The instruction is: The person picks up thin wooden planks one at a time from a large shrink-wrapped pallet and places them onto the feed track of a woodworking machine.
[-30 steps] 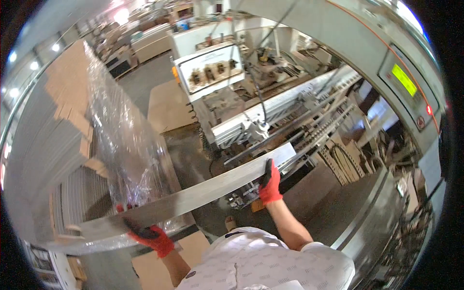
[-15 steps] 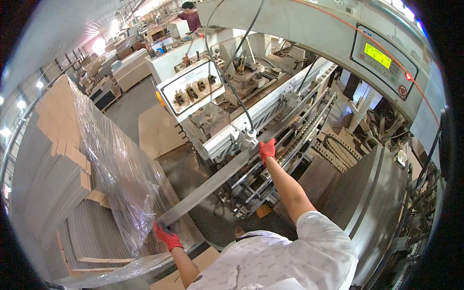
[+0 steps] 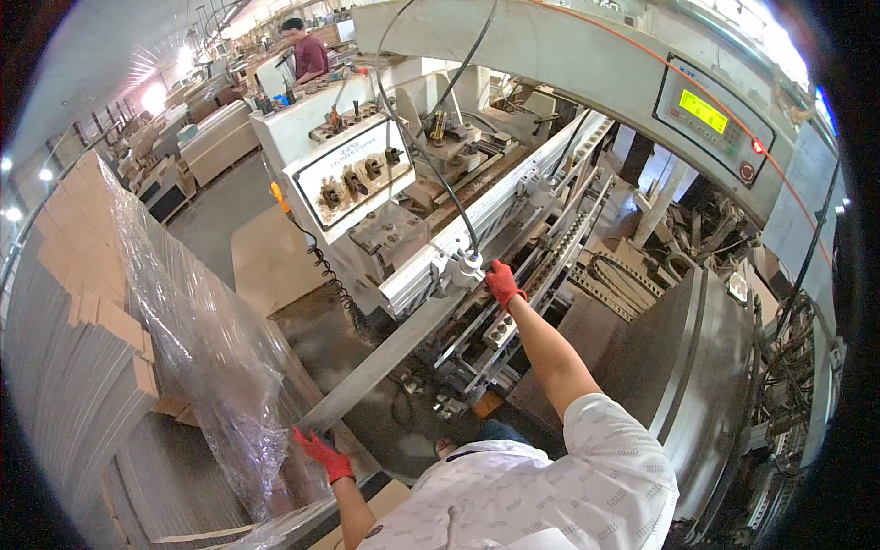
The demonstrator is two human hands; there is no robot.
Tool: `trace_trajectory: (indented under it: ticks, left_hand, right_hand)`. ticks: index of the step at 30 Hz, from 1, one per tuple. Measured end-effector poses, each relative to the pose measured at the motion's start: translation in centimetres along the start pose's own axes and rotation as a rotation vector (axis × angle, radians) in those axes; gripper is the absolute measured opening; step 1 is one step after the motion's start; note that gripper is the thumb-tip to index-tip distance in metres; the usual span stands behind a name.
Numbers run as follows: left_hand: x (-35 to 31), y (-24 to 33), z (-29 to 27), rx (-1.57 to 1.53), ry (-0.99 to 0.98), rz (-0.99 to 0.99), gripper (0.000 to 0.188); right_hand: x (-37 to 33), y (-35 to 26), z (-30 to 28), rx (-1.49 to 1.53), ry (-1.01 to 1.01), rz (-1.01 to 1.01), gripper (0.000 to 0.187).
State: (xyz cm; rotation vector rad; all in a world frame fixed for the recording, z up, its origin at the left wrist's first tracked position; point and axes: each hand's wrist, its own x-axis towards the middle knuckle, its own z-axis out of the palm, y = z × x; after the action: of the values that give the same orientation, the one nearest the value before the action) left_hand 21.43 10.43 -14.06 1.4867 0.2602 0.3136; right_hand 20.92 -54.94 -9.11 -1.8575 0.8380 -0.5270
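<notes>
A long, narrow grey-brown board [image 3: 380,367] slants from lower left up to the machine, its far part under the white clamp [image 3: 467,266] and rail. My left hand [image 3: 323,456], in a red glove with dark fingertips, holds the board's near end, fingers at its corner. My right hand [image 3: 503,284], also red-gloved, closes around the board's edge just right of the clamp. Its fingertips are partly hidden. The board's far portion is out of sight beneath the machine parts.
At left stands a tall stack of boards [image 3: 82,367] in plastic film [image 3: 202,348]. A knob panel [image 3: 353,174] and coiled cable [image 3: 328,275] sit on the machine. A control panel [image 3: 710,119] hangs upper right. A co-worker [image 3: 307,55] stands far back.
My view has shifted a little, so the machine sits further left and lower. The board and both hands keep nearly the same places. The co-worker's arm is now raised near the head.
</notes>
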Motion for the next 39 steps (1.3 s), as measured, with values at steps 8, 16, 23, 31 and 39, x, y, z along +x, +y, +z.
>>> trace_trajectory:
  ticks: [8,16,23,31,39]
  left_hand:
    - [-2.1,3.6,0.3,-0.184,0.069,-0.141,0.054]
    - [-1.8,3.2,0.1,0.440,0.032,0.101,0.060]
    - [-3.2,12.0,1.8,1.150,-0.302,0.546,0.075]
    - [-1.7,11.9,5.6,1.411,-0.313,0.462,0.064]
    - [-1.8,10.6,5.1,1.414,-0.279,0.474,0.068]
  right_hand:
    - [-0.6,1.1,0.2,0.107,0.048,-0.140,0.020]
    - [-0.8,1.4,-1.4,0.252,-0.022,-0.049,0.061]
    - [-13.1,-2.4,-2.6,-0.300,0.273,-0.443,0.023]
    - [-15.4,-2.2,-2.5,-0.311,0.253,-0.492,0.020]
    - [-15.9,-2.6,-2.5,-0.179,0.263,-0.465,0.011]
